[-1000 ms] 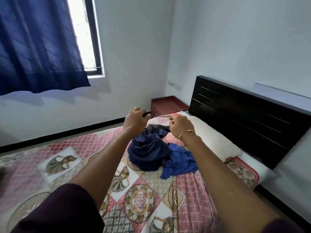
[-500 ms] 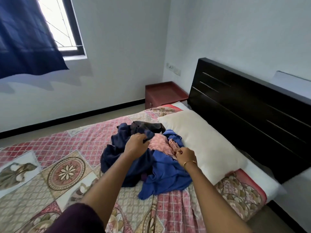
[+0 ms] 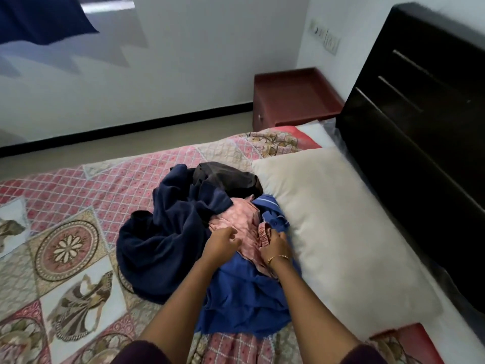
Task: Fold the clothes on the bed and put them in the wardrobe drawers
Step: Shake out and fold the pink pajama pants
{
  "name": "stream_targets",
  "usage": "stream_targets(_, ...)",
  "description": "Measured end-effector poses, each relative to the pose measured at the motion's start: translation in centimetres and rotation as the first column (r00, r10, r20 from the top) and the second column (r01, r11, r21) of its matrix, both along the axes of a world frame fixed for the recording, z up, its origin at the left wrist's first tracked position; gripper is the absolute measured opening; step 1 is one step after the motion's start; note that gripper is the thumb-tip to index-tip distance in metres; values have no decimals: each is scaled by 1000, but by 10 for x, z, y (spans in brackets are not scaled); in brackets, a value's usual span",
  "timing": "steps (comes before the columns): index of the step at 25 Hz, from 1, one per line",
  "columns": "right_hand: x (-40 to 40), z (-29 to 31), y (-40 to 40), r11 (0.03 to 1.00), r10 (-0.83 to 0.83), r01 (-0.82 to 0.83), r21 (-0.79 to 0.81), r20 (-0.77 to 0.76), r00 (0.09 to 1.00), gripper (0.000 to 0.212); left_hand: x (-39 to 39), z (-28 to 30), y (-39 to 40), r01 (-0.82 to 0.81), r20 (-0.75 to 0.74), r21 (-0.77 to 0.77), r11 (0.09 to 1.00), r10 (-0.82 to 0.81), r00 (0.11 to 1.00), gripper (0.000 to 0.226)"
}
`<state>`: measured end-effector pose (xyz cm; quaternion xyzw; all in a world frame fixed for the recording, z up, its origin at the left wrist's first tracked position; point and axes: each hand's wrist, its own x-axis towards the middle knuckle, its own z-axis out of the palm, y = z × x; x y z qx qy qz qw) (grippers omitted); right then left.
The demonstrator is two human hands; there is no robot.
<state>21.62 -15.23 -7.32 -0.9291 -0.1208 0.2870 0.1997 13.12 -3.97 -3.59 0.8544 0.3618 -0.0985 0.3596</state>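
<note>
Under both hands, pink garment (image 3: 242, 219): left hand (image 3: 223, 241) loose, right hand (image 3: 275, 241) pinching it.

Crumpled clothes (image 3: 168, 240) (blue, pink, dark) heaped on bed (image 3: 86, 190)

Both hands (image 3: 221, 240) (image 3: 275, 241) on pink garment (image 3: 244, 227) atop clothes pile (image 3: 168, 232), bed (image 3: 78, 195)
</note>
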Motion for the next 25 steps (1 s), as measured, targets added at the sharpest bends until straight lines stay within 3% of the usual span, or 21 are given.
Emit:
stream_targets(3,8,-12,1,999,-30,33,-42,68,997,43,13,-11,-4,2,-22,0,1000,-2,1000,34)
stream_targets(6,15,-10,7,997,-19,18,-70,-8,1000,36,14,-12,-5,-35,-19,-15,999,35,999,34)
stream_targets(9,15,13,18,966,-190,211,152,-141,972,31,4,-1,-2,-6,-5,-39,999,6,1000,48)
stream_targets(11,8,45,28,888,-299,356,290,-221,928,31,-8,12,0,81,17,-81,993,-80,997,79)
stream_targets(13,-8,94,41,814,-298,392,429,-272,915,29,-22,37,-3,130,182,-120,984,-107,977,100)
stream_targets(14,-19,122,48,779,-265,379,499,-286,921,27,-28,52,-7,88,322,-149,985,-36,946,96)
stream_targets(17,-62,205,73,610,-128,311,729,-297,946,18,-47,113,-15,-197,654,-203,959,283,701,48)
stream_targets(20,-117,285,91,493,8,129,860,-152,988,12,-85,187,-5,-425,752,-233,874,439,491,15)
stream_targets(23,-194,355,101,362,151,-22,932,-35,988,7,-160,257,17,-463,839,-253,849,431,333,12)
stream_targets(25,-246,386,109,321,220,-206,924,139,965,16,-220,296,31,-464,875,-310,830,440,201,14)
